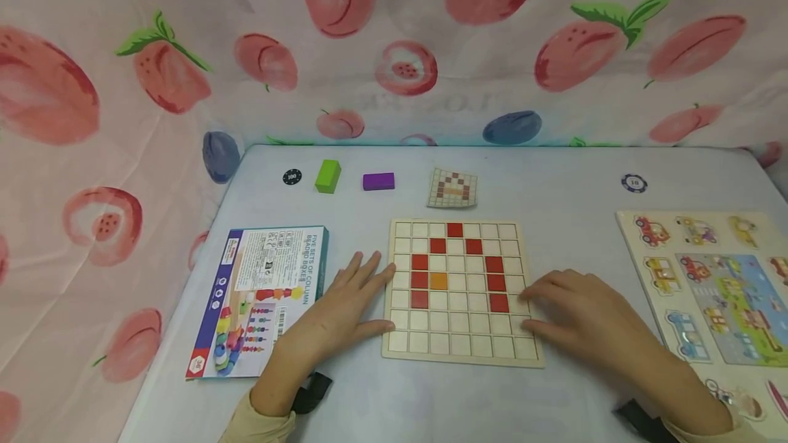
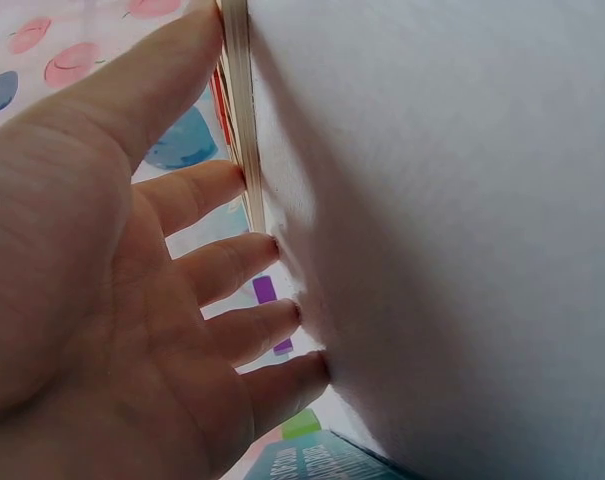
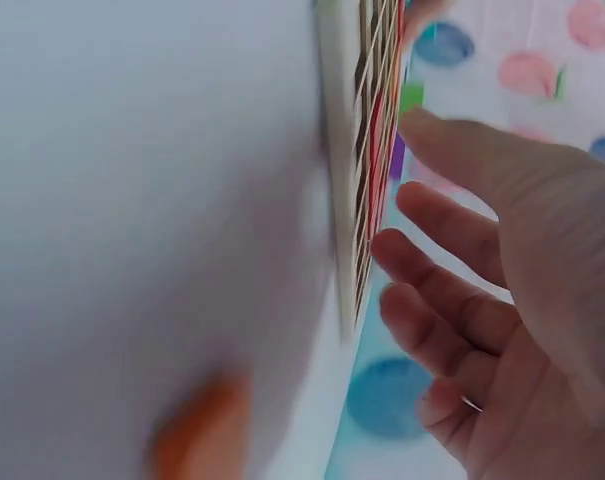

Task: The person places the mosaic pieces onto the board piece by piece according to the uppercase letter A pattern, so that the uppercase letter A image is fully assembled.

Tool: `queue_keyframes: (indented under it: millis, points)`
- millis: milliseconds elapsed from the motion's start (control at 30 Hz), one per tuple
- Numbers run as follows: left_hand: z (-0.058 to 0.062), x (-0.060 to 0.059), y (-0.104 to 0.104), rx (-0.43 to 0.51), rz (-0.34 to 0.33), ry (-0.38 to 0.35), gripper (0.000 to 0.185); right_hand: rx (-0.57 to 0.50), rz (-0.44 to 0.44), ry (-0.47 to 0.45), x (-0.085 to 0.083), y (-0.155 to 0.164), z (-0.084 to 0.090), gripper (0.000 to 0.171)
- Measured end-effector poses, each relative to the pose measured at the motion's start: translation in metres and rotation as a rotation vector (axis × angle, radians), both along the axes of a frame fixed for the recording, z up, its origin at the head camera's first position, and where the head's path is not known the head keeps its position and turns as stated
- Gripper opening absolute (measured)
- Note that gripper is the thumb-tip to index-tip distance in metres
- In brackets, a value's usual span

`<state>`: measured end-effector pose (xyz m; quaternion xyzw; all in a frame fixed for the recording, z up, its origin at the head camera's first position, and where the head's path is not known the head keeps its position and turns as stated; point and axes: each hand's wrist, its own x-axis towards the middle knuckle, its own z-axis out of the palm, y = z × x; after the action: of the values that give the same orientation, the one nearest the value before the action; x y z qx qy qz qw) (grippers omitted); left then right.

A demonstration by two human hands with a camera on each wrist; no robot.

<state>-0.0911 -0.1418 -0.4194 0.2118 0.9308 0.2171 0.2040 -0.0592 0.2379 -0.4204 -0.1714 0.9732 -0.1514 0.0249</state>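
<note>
A wooden grid board [image 1: 455, 346] lies flat on the table, with several red square tiles [image 1: 455, 230] and an orange tile [image 1: 438, 282] in its cells. My left hand [image 1: 335, 310] has its fingers spread, and thumb and forefinger touch the board's left edge. At the right edge hovers my right hand [image 1: 572, 313], its fingers loosely bent and nothing held between them. A blurred orange piece [image 3: 207, 430] shows near the table surface in the right wrist view; the head view does not show it. Behind the board is a small pattern card [image 1: 452, 188].
On the left lies a beaded-box toy package [image 1: 258, 299]. A green block [image 1: 328, 176], a purple block [image 1: 378, 182] and a black chip [image 1: 292, 177] sit at the back left. To the right are a vehicle puzzle board [image 1: 667, 292] and another chip [image 1: 634, 183].
</note>
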Motion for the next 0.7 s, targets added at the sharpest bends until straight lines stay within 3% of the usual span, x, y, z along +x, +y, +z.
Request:
queue_keyframes:
  millis: [333, 533, 700]
  points:
    - [0.000, 0.001, -0.001, 0.002, 0.008, -0.010, 0.089, 0.204, -0.108, -0.123, 0.027, 0.066, -0.008, 0.057]
    - [0.000, 0.000, 0.000, 0.002, 0.009, -0.018, 0.089, 0.220, -0.135, -0.184, 0.029, 0.074, -0.008, 0.040]
    - [0.000, -0.001, 0.001, -0.004, 0.001, -0.017, 0.090, 0.172, -0.105, -0.108, 0.029, 0.067, -0.004, 0.031]
